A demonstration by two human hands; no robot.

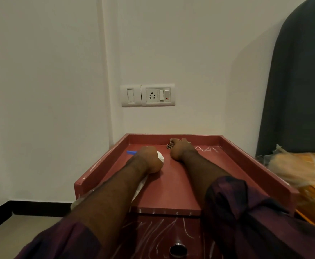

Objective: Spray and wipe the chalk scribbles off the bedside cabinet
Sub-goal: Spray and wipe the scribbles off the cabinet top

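Note:
The reddish bedside cabinet [173, 187] has a raised rim on three sides. White chalk scribbles [207, 148] mark its top at the back right, and more chalk lines [160, 230] cover the drawer front. My left hand [149, 159] rests on the top and grips a white spray bottle [160, 156] whose blue nozzle [131, 152] points left. Something white runs under that forearm, mostly hidden. My right hand [179, 149] lies near the back rim, fingers curled around a small patterned cloth [169, 146], just left of the scribbles.
A drawer knob [178, 249] sits low at the front. A wall socket panel [149, 95] is above the cabinet. A bed with an orange cover [313, 176] and dark headboard [298, 81] adjoins on the right. The floor [12, 238] lies to the left.

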